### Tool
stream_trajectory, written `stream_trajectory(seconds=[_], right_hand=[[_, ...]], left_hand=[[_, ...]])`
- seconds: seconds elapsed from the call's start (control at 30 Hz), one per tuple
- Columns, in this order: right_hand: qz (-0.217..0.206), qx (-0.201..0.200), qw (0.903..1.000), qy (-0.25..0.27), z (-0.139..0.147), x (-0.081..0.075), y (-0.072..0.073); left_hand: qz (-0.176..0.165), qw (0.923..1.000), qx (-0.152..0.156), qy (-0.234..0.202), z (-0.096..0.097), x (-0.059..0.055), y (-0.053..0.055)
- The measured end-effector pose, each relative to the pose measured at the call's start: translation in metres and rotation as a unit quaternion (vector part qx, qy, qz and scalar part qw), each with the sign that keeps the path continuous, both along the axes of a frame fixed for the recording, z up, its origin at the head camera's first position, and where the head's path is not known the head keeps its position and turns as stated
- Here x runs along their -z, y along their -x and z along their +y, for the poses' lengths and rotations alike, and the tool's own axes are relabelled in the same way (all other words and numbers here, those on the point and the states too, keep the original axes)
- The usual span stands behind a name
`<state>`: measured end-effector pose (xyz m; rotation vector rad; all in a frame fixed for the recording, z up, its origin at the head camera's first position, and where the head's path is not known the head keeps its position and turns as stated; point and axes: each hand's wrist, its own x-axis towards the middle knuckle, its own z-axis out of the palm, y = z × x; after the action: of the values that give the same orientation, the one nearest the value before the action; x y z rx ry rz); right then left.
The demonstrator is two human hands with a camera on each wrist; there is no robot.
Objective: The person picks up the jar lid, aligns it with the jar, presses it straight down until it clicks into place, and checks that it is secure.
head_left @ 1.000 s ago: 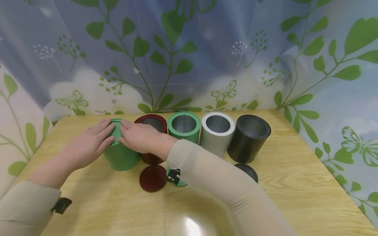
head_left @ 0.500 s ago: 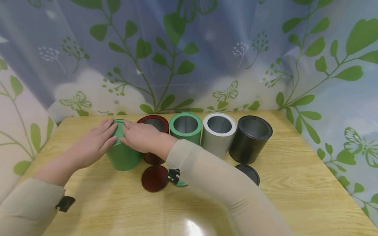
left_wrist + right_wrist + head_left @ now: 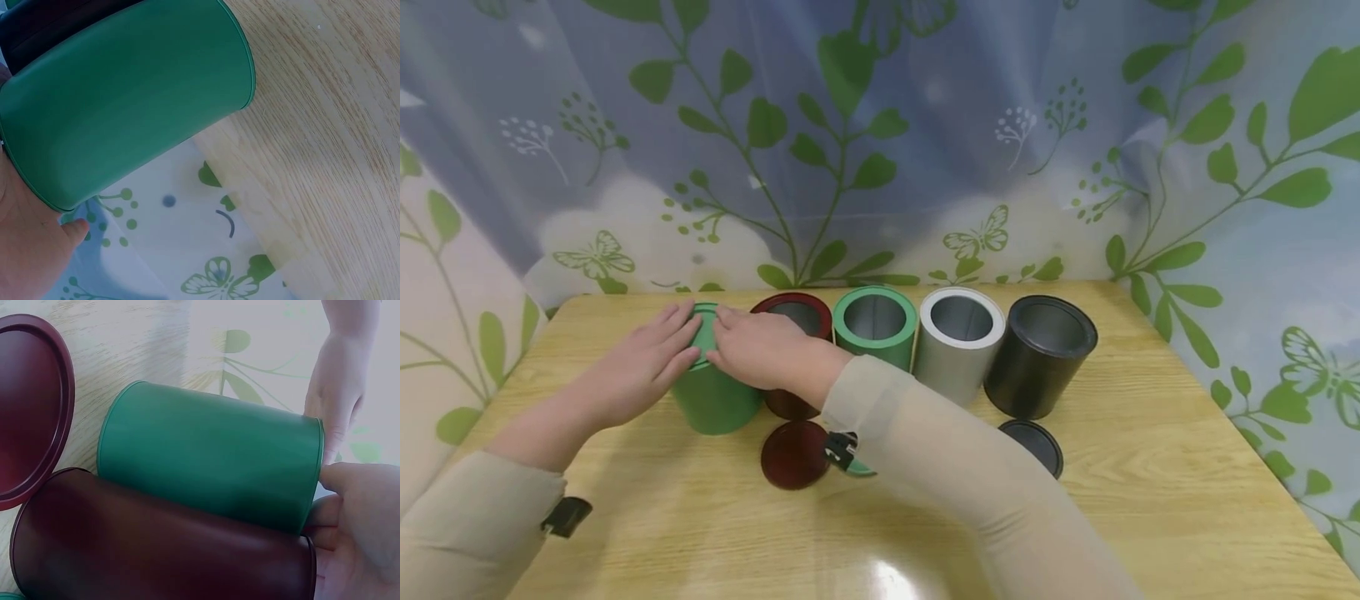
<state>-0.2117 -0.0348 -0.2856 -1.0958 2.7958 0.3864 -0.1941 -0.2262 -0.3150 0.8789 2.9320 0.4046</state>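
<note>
A green tin [image 3: 717, 404] stands upright at the left end of a row, its green lid [image 3: 705, 333] on top. My left hand [image 3: 643, 360] lies over the left side of that lid with fingers extended. From the other side, my right hand [image 3: 758, 346] rests on the lid's right part, its arm reaching across the row. The right wrist view has the green tin [image 3: 209, 456] touching or nearly touching a dark red tin [image 3: 162, 540], and both hands at the lidded end. In the left wrist view, the left hand [image 3: 34, 244] is at the tin's top edge.
Right of the green tin stand uncovered tins: dark red [image 3: 790, 406], lighter green [image 3: 891, 348], white [image 3: 951, 371] and black [image 3: 1026, 379]. In front lie a dark red lid [image 3: 793, 454], a mostly hidden green lid [image 3: 860, 469] and a black lid [image 3: 1037, 446]. A patterned curtain [image 3: 880, 167] hangs behind the table.
The head view has shifted slightly, so the tins appear a little further right. Both hands stay on the green lid.
</note>
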Motion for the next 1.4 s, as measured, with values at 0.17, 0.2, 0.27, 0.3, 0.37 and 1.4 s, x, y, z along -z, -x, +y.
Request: stream_trajectory(seconds=[0.17, 0.2, 0.27, 0.3, 0.37, 1.4], right_hand=[[0.000, -0.001, 1.0000, 0.001, 0.001, -0.001, 0.000], [0.001, -0.001, 1.0000, 0.002, 0.001, -0.001, 0.001], [0.000, 0.002, 1.0000, 0.004, 0.001, -0.002, 0.002], [-0.002, 0.004, 1.0000, 0.005, 0.001, -0.002, 0.002], [-0.012, 0.013, 0.9998, 0.008, 0.000, -0.002, 0.004], [-0.078, 0.003, 0.9969, 0.006, -0.006, 0.002, 0.021]], left_hand=[[-0.004, 1.0000, -0.001, 0.000, 0.001, -0.002, 0.000], [-0.006, 1.0000, -0.002, 0.000, 0.001, -0.002, 0.000], [-0.006, 1.0000, -0.001, -0.002, 0.002, -0.003, 0.000], [-0.008, 1.0000, 0.000, -0.003, 0.002, -0.003, 0.000], [-0.014, 0.9999, -0.001, -0.008, 0.003, -0.004, 0.001], [-0.086, 0.9960, -0.017, 0.014, -0.005, -0.036, 0.009]])
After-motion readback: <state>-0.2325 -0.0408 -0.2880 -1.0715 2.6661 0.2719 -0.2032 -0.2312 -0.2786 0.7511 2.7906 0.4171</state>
